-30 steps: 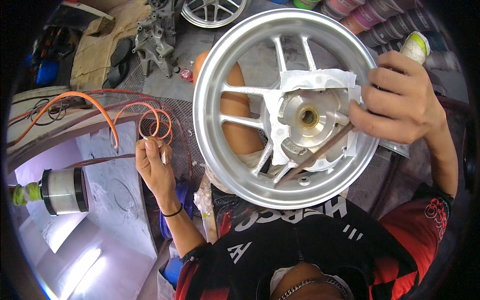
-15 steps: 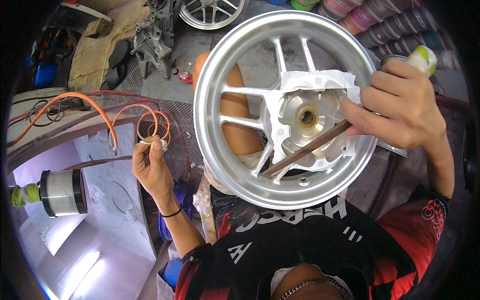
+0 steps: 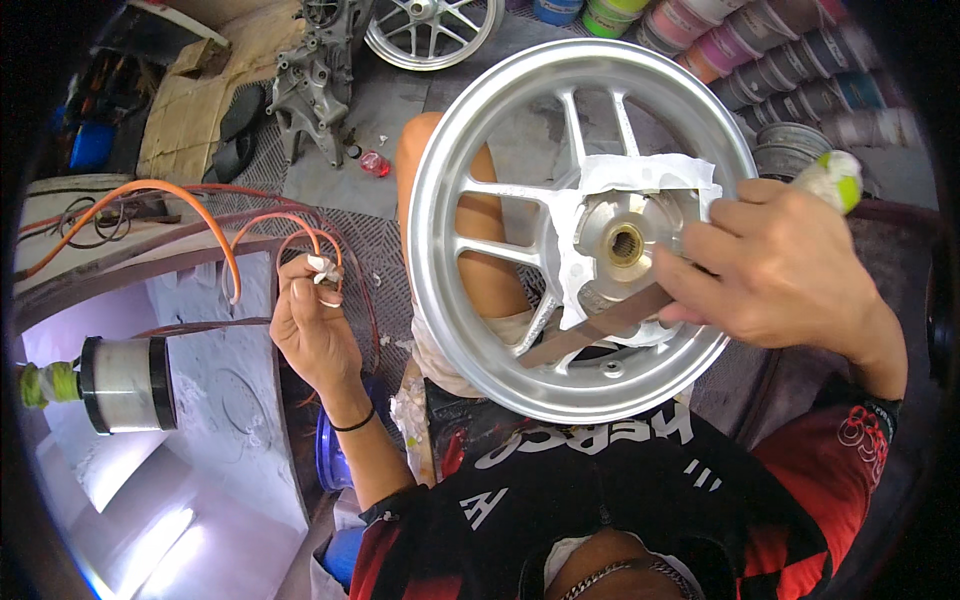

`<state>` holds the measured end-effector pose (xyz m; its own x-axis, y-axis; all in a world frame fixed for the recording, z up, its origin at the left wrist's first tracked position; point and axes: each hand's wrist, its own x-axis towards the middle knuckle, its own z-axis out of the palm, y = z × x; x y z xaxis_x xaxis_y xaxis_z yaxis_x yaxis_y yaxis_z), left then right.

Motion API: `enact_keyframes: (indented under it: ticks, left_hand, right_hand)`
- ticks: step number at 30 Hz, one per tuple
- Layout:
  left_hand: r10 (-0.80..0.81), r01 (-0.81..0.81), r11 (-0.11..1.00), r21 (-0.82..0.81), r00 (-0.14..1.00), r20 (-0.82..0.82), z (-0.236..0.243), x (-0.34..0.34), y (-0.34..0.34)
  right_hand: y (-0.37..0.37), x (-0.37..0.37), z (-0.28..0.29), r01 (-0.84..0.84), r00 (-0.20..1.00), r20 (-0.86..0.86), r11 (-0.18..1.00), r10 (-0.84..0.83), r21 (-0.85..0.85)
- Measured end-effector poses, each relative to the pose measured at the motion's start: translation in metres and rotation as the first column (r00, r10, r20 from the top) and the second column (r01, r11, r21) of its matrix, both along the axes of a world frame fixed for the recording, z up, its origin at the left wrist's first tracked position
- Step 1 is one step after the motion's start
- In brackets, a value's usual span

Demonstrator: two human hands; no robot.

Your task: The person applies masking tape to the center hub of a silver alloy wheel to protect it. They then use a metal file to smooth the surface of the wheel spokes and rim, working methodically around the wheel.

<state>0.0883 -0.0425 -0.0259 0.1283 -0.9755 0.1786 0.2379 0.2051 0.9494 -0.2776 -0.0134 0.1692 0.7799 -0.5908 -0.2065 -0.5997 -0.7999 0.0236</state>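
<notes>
We have a smooth silver wheel [image 3: 520, 191] over our leg [image 3: 480, 228], ragged white paper [image 3: 645, 172] round its hub [image 3: 604, 224], 2 spokes [image 3: 495, 248] running left. Our right hand [image 3: 765, 265] grips a flat brown strip [image 3: 605, 328]; our left hand [image 3: 315, 330] pinches a crumpled white scrap [image 3: 322, 268] — open room separates it from the wheel's left edge.

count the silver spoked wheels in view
2: a masked wheel over the person's lap, and a farther wheel at the top edge, partly cut off; others may be hidden.
</notes>
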Motion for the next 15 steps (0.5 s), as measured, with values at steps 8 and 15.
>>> enact_keyframes:
  ticks: [8, 15]
  left_hand:
    - [-0.039, 0.021, 0.971, 0.240, 0.997, 0.071, 0.007, -0.006, 0.002]
    - [-0.090, 0.016, 0.961, 0.276, 0.963, 0.256, 0.009, 0.002, 0.010]
  right_hand:
    - [-0.001, 0.009, 0.010, -0.011, 0.995, -0.095, 1.000, 0.014, 0.029]
    - [-0.015, -0.001, 0.020, 0.020, 0.997, -0.070, 0.996, -0.026, -0.089]
